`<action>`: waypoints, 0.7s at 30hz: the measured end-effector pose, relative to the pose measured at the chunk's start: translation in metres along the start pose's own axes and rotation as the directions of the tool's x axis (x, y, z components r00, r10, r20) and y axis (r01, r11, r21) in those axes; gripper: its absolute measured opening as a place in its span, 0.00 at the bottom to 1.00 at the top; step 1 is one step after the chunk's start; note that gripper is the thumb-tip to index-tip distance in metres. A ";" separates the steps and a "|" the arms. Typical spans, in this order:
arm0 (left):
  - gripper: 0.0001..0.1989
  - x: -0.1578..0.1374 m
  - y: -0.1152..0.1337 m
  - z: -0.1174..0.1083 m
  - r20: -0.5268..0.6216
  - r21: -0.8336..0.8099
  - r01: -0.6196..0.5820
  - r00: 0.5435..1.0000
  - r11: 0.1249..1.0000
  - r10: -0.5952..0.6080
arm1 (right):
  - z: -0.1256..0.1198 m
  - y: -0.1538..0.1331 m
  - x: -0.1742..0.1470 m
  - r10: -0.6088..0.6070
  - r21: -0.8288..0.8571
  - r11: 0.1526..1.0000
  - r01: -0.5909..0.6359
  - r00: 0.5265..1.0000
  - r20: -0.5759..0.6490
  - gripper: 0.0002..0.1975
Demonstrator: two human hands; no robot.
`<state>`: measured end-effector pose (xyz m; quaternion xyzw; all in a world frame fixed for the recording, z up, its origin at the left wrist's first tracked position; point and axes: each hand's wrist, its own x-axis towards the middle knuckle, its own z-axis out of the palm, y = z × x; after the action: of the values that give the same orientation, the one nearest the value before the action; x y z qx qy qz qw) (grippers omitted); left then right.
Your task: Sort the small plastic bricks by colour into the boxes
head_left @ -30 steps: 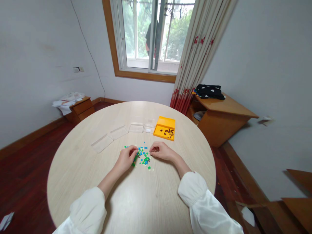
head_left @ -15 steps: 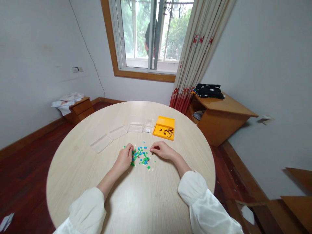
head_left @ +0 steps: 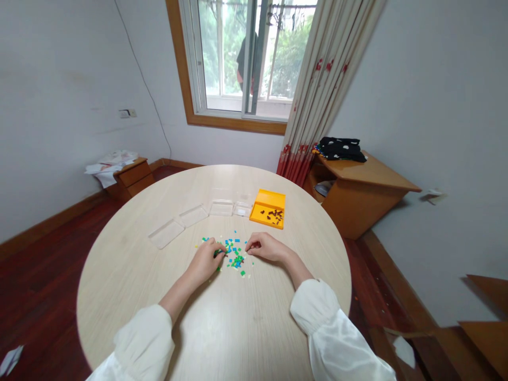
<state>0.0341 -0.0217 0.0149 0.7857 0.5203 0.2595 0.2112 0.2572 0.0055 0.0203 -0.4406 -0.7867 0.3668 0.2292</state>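
A loose pile of small building bricks [head_left: 237, 259], mostly green and blue with some pale and brown ones, lies on the round table. My left hand [head_left: 204, 260] rests at the pile's left side, its fingers curled and thumb near the fingertips among the bricks. What it grips there is too small to name. At the right edge of the pile is my right hand [head_left: 266, 246], thumb and forefinger pinched together low over the tabletop. Anything between those fingertips is hidden. Beyond the right hand, an open yellow case [head_left: 266, 222] holds several dark brown bricks [head_left: 274, 215].
Clear plastic boxes stand in an arc behind the pile: one at left [head_left: 166, 235], others towards the middle [head_left: 221, 208]. The round table [head_left: 238, 328] has a wooden cabinet [head_left: 357, 174] to its right, with dark cloth on top. A person [head_left: 241, 63] shows through the window.
My left hand's thumb and fingers have shifted right, further over the bricks. A brown brick beneath my right fingertips no longer shows; that hand has barely moved.
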 end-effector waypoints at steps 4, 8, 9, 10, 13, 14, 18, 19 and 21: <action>0.08 -0.001 -0.003 0.003 0.021 -0.006 -0.014 1.000 1.000 0.015 | 0.003 0.004 0.003 0.059 0.138 0.990 -0.041 0.989 -0.133 0.05; 0.09 -0.002 -0.008 0.008 0.016 0.013 -0.040 0.999 0.999 0.040 | 0.005 0.002 0.009 0.162 0.483 0.875 -0.032 0.960 -0.229 0.10; 0.09 -0.003 -0.008 0.009 0.017 0.025 -0.043 0.999 0.999 0.042 | 0.006 0.002 0.010 0.183 0.559 0.829 -0.016 0.952 -0.244 0.11; 0.09 -0.003 -0.009 0.009 0.020 0.039 -0.044 0.999 0.998 0.043 | 0.006 0.001 0.011 0.199 0.619 0.786 0.002 0.946 -0.257 0.13; 0.09 -0.003 -0.008 0.009 0.034 0.068 -0.051 0.998 0.996 0.049 | 0.005 0.001 0.014 0.216 0.701 0.711 0.057 0.930 -0.296 0.15; 0.09 -0.003 -0.008 0.008 0.040 0.072 -0.055 0.998 0.996 0.053 | 0.005 0.002 0.014 0.219 0.714 0.697 0.065 0.929 -0.298 0.15; 0.09 -0.003 -0.005 0.008 0.049 0.076 -0.069 0.997 0.995 0.065 | 0.004 0.005 0.014 0.250 0.764 0.642 0.058 0.927 -0.280 0.17; 0.09 -0.003 -0.005 0.008 0.051 0.075 -0.069 0.997 0.995 0.065 | 0.003 0.006 0.014 0.265 0.776 0.629 0.054 0.923 -0.280 0.17; 0.08 -0.003 -0.005 0.008 0.057 0.075 -0.065 0.996 0.995 0.061 | 0.001 0.008 0.015 0.320 0.800 0.597 0.059 0.897 -0.305 0.15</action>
<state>0.0347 -0.0233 0.0052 0.8161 0.4986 0.2244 0.1868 0.2529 0.0212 0.0136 -0.4185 -0.4376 0.5892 0.5350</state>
